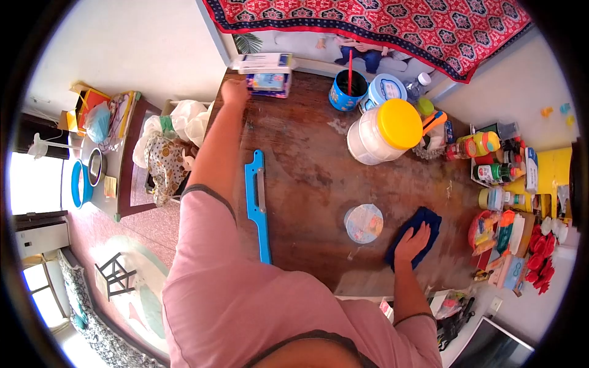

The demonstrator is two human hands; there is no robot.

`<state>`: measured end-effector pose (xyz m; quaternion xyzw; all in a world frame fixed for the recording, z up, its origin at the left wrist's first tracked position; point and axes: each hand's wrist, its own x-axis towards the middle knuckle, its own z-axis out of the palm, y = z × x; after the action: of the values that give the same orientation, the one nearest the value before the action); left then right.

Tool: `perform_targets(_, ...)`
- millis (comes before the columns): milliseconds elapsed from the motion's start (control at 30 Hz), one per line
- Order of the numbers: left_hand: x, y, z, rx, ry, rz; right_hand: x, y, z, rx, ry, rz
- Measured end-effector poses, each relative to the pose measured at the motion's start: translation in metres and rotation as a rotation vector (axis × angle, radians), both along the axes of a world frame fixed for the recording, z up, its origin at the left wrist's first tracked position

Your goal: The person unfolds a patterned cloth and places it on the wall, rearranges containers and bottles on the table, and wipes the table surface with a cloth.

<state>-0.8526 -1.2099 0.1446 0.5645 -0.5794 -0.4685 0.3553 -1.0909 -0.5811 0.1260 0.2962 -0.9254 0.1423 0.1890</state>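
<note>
A: Where are the hands?
B: The right hand is spread wide, palm down on the dark blue cloth, at the right of the surface; the left hand is curled beside the stacked packets at the far left; I can't tell whether it grips them.
A: What makes for good handling there?
B: A flat palm, I'd judge; it spreads pressure evenly, while the fingers keep the cloth from bunching; its loose edges could fold under.
A: And what is about it?
B: The round disc lies just left of the cloth; any sweep that way calls for care; the yellow-lidded jar stands farther off, the blue bar well to the left.
</note>
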Motion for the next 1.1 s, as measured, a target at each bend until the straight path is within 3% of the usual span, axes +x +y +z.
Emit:
perform_targets(300,0.049,-0.019,0.010,0.079,0.073,0.218,-0.003,0.001,-0.003,-0.004,-0.018,0.001)
perform_targets(467,0.062,-0.010,-0.008,-0.019,0.224,0.160,0.000,-0.003,0.005,0.007,-0.081,-0.032)
perform_targets(633,0.051,0.067,0.036,-0.101,0.238,0.274,-0.004,-0.001,-0.002,-0.007,-0.042,-0.031)
perform_targets(767,0.059,0.143,0.057,-0.128,0.303,0.150,-0.005,-0.001,-0.006,-0.034,-0.022,-0.034)
perform_targets(867,0.076,0.202,0.035,-0.487,-0.026,-0.082,0.000,-0.003,-0.004,-0.033,-0.023,-0.071)
perform_targets(900,0.080,0.237,0.032,-0.425,0.030,-0.101,0.002,-0.001,-0.004,-0.045,-0.029,-0.048)
perform_targets(933,0.084,0.278,0.048,-0.586,-0.232,-0.171,0.002,0.002,-0.005,-0.047,-0.058,-0.040)
perform_targets(967,0.092,0.307,0.044,-0.777,-0.214,-0.283,0.004,0.005,-0.005,-0.047,-0.089,-0.031)
perform_targets(1100,0.119,0.424,0.044,-0.620,-0.705,-0.380,0.045,0.030,-0.003,-0.049,-0.112,0.105)
